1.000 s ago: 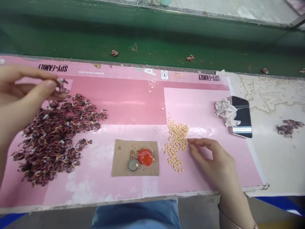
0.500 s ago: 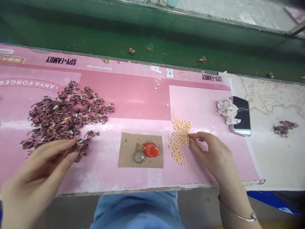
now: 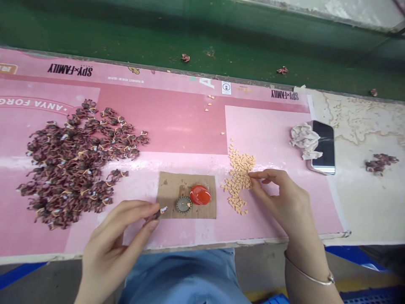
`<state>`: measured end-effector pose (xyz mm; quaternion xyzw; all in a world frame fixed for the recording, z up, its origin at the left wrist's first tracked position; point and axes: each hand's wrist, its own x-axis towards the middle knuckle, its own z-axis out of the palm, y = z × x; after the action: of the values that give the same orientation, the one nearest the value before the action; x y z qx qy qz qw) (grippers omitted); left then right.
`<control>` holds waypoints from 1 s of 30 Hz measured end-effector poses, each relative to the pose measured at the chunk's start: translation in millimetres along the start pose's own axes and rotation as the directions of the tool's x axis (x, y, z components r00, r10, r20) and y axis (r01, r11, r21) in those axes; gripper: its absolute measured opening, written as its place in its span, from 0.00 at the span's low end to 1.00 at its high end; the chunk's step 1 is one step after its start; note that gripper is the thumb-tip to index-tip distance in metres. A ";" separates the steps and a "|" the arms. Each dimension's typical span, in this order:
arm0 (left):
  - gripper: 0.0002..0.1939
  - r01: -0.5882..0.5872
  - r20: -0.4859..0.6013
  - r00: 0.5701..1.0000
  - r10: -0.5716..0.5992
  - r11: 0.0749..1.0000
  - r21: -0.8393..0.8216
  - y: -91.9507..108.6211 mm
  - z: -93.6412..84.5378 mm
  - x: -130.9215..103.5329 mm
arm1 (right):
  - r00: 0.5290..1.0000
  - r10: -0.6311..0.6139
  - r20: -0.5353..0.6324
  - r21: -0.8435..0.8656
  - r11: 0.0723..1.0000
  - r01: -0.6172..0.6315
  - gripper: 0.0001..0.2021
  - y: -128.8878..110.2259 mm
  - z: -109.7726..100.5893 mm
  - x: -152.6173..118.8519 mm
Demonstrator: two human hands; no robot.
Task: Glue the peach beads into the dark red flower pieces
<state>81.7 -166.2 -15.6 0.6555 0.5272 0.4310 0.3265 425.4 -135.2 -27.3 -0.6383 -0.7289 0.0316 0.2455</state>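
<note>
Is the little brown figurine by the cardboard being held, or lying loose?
Held: the left hand pinches the brown figurine between its fingers, at the left edge of the cardboard.

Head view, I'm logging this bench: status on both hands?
Left hand pinching small dark figure at cardboard's left edge. Right hand at tan pieces, grip unclear. Bottle cap, red disc on cardboard; no obstruction seen.

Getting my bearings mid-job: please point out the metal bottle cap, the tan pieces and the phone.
Metal bottle cap [image 3: 183, 204]: head view, the middle, inside its ridged rim.
Tan pieces [image 3: 239, 175]: head view, middle of the pile.
Phone [image 3: 327, 145]: head view, its dark screen.
</note>
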 end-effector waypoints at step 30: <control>0.09 -0.025 0.126 0.991 0.044 0.989 -0.144 31.5 40.5 15.2 | 0.983 -0.180 -0.026 0.693 0.705 0.148 0.17 -122.9 10.6 -1.5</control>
<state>132.5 -157.7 -1.2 0.6662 0.4615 0.4297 0.3983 308.8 -156.3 7.2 -0.4322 -0.7230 0.2934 0.4521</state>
